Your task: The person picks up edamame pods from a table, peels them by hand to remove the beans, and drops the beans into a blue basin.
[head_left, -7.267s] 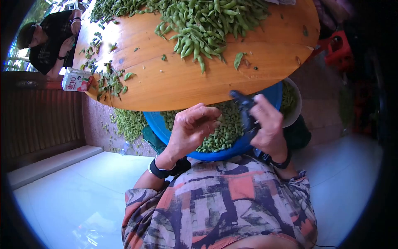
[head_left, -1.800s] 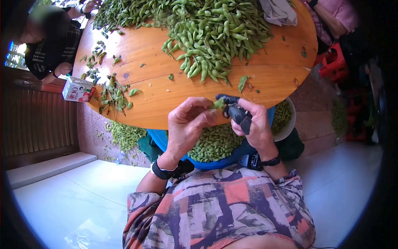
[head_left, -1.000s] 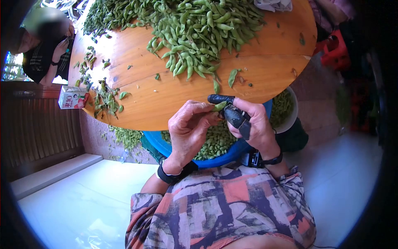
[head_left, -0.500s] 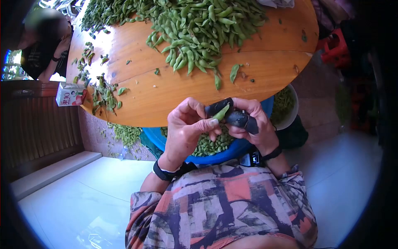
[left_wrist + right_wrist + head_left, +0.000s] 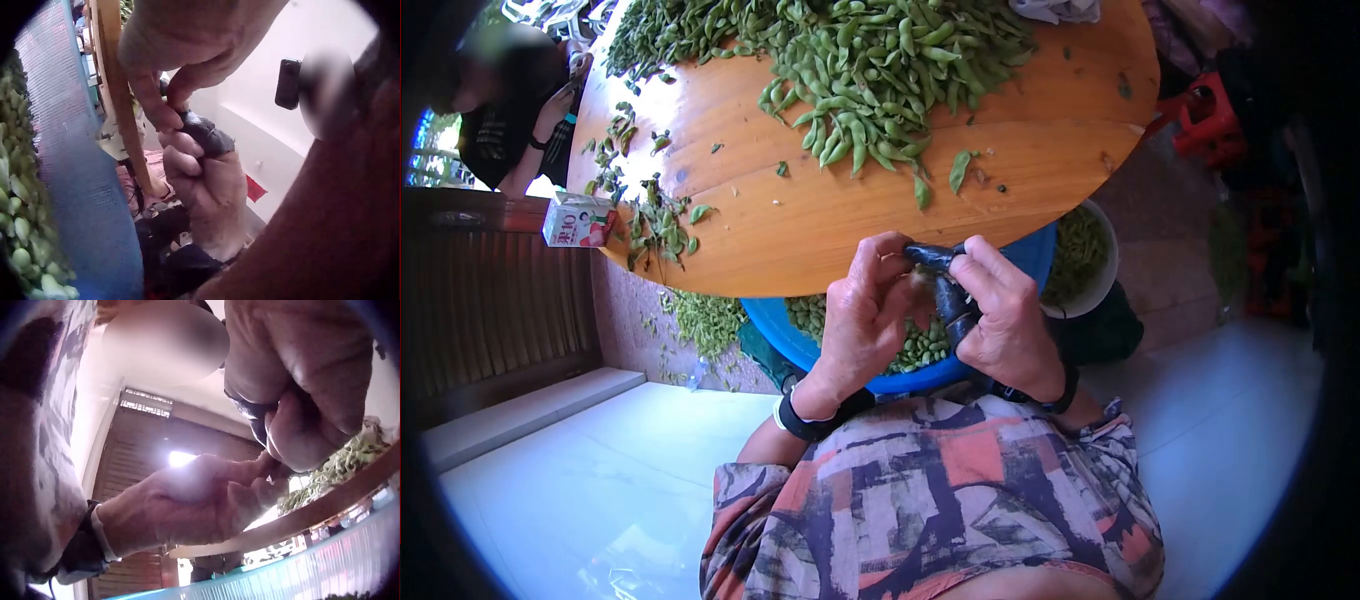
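Both hands meet over a blue basin [image 5: 770, 335] of shelled green beans [image 5: 920, 350], close to the table's edge. The left hand [image 5: 858, 318] pinches with thumb and forefinger at the right hand's fingertips. A small bit of a green edamame pod [image 5: 164, 98] shows between those fingers in the left wrist view; the rest is hidden. Black covers [image 5: 956, 302] wrap the thumb and forefinger of the right hand [image 5: 1012, 315], which close in on the same pod from the other side. Its remaining fingers are curled, as the right wrist view also shows.
A large heap of edamame pods [image 5: 880, 80] covers the back of the wooden table [image 5: 750, 235]. Scraps and a drink carton [image 5: 578, 222] lie at left. A white bowl [image 5: 1112, 265] of pods stands right of the basin. Another person [image 5: 510, 110] sits at left; a red stool [image 5: 1212, 125] is at right.
Half a second ago the pod lay in plain view between the hands; now the fingers mostly hide it. The right hand has turned, its black-covered thumb pointing lower. Earlier, the hands were apart.
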{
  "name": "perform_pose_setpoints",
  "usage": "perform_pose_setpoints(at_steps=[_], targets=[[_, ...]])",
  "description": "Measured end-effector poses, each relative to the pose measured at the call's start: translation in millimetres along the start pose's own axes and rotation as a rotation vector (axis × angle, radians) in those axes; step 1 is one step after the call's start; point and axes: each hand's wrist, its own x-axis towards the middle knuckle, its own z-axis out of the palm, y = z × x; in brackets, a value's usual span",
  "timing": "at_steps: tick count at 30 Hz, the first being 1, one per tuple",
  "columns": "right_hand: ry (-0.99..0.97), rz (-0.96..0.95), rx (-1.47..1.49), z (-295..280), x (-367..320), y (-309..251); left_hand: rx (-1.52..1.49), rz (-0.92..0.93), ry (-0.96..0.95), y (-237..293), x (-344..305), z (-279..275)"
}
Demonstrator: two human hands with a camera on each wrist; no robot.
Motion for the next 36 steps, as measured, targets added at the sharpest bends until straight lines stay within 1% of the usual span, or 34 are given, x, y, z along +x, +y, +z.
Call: perform_pose_setpoints(at_steps=[2,4,5,7,8,10,11,12,14,15,17,21,23,24,26,27,28,30,32,34,35,36], targets=[[0.009,-0.023,-0.012,4,-2,2,0.022,-0.005,-0.013,3,0,0],[0.063,-0.069,-0.020,9,-5,3,-0.392,-0.143,-0.005,7,0,2],[0.063,-0.070,-0.020,9,-4,2,-0.391,-0.141,-0.005,7,0,2],[0.214,-0.117,-0.038,8,-3,2,-0.463,-0.120,0.000,6,1,1],[0.213,-0.119,-0.038,7,-3,2,-0.463,-0.118,0.001,7,2,1],[0.226,-0.017,-0.023,4,-3,1,-0.607,-0.122,0.086,9,4,2],[0.185,0.096,0.069,4,-1,0,-0.629,-0.114,0.120,9,4,5],[0.185,0.095,0.068,6,0,4,-0.630,-0.113,0.119,7,4,3],[0.208,0.042,0.181,12,1,16,-0.710,-0.102,0.019,1,5,-2],[0.204,0.042,0.182,12,1,15,-0.711,-0.103,0.022,2,4,-2],[0.177,0.142,0.301,11,2,11,-0.723,-0.160,0.071,4,3,-3],[0.148,0.160,0.360,10,4,7,-0.794,-0.172,0.015,5,4,-7],[0.133,0.078,0.292,8,4,5,-0.892,-0.324,0.004,10,3,-7],[0.126,0.085,0.294,9,3,7,-0.895,-0.330,0.010,10,3,-8],[0.115,-0.081,0.179,13,-1,13,-0.868,-0.339,-0.003,8,2,-10],[0.103,-0.066,0.186,14,-2,14,-0.918,-0.316,-0.058,5,1,-11],[0.098,-0.061,0.189,16,-2,14,-0.920,-0.321,-0.053,4,1,-9],[0.090,0.002,0.211,17,2,13,-0.718,-0.307,-0.020,3,2,-5],[0.079,0.032,0.222,11,3,10,-0.692,-0.306,-0.039,4,0,-5],[0.052,0.314,0.361,2,-2,13,-0.645,-0.302,-0.084,6,-1,-4],[0.115,0.189,0.536,-4,-7,23,-0.577,-0.236,-0.096,2,-1,-4],[0.152,0.365,0.574,-15,-13,20,-0.378,-0.186,-0.131,5,0,-6]])
